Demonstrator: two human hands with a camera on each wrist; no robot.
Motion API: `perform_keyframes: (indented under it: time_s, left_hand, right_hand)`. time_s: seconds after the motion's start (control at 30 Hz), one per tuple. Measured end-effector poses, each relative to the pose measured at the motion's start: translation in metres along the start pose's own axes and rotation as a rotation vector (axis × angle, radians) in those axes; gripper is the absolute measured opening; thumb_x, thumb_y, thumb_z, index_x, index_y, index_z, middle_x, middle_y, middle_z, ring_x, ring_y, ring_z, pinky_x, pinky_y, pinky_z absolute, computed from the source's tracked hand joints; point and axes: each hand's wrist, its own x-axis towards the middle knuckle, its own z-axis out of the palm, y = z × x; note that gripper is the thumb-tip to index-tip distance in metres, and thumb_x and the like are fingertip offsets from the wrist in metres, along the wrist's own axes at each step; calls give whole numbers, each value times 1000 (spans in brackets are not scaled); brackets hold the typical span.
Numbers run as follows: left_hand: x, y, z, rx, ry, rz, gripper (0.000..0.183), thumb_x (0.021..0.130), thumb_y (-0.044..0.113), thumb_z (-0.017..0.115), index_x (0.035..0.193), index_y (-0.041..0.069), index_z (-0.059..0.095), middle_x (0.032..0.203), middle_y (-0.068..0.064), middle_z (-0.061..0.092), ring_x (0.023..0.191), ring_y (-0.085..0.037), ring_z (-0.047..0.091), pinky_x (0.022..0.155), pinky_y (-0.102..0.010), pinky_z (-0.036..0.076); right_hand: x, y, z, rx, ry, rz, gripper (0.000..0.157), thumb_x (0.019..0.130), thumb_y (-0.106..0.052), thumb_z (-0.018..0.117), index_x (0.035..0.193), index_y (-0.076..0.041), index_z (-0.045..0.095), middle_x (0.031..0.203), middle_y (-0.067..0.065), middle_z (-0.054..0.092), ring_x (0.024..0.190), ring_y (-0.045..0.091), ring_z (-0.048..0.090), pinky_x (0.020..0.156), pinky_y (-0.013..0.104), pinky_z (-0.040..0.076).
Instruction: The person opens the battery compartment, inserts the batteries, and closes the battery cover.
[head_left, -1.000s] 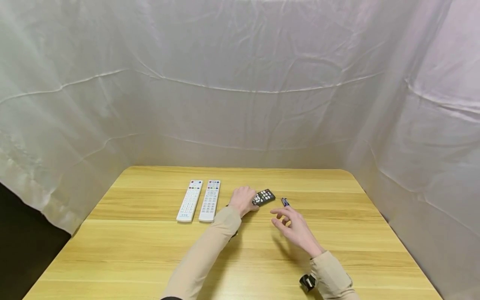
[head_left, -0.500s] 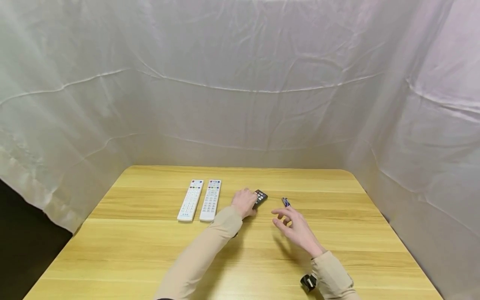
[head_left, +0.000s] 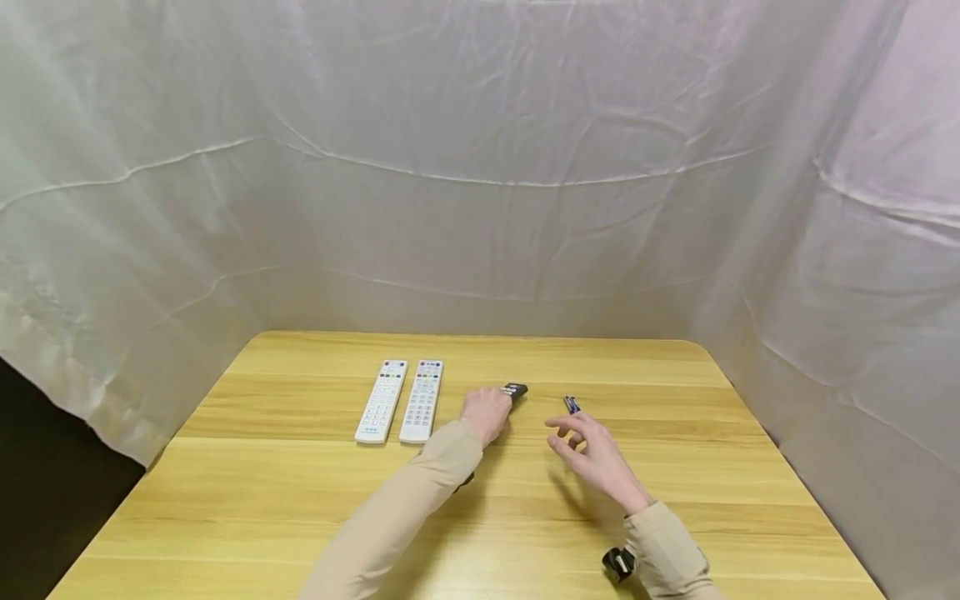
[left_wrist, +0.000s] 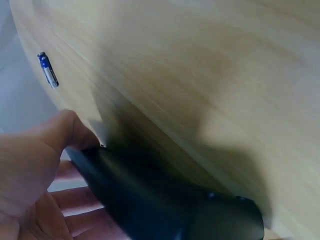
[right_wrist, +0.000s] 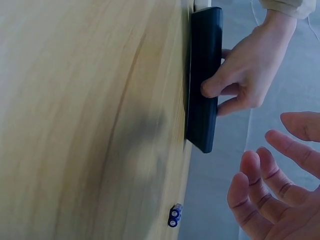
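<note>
The black remote point(right_wrist: 205, 55) has tilted, gripped in the curled left hand point(head_left: 486, 413).

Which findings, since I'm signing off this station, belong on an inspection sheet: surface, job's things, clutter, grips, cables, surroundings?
Surface: yellow wood-grain table with rounded far corners.
Job's things: black plastic-looking button remote, in hand; two small blue cylindrical batteries, lying side by side on the table.
Clutter: two long white plastic-looking button remotes, faces up, slightly apart, untouched.
Left grip: bare hand, holding the black remote.
Right grip: bare hand, fingers loosely curled, holding nothing, close to the batteries.
Cables: nothing seen.
Surroundings: pale grey fabric drapes behind and at both sides.
</note>
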Motion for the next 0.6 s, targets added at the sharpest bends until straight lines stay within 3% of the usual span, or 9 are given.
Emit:
perform_keyframes:
  time_s: [0.23,0.47,0.6]
  left_hand:
    - [-4,-8,-6,-112,-60,-28,14,89,13,73,100,6,74,93,-8,75,73,-20,69,56,-30,61]
    - [-9,-20,-12,-360,-112,-87,19,94,13,70,110,2,70,104,-14,74,89,-27,71,74,-37,63]
    - [-11,-26,-14,-477,-114,-130,21,95,14,68,111,0,68,106,-17,73,85,-27,69,73,-39,62]
  right_hand:
    - [0,1,-1,-12,-12,23,25,94,-11,69,118,-3,71,98,9,65,74,7,57,58,16,46]
    - [0,4,-2,1,-15,24,24,94,-12,69,116,-4,71,96,7,64,72,4,55,56,17,46]
    - [1,4,-2,13,-30,39,24,95,-14,68,117,-6,71,98,7,64,73,5,55,56,17,46]
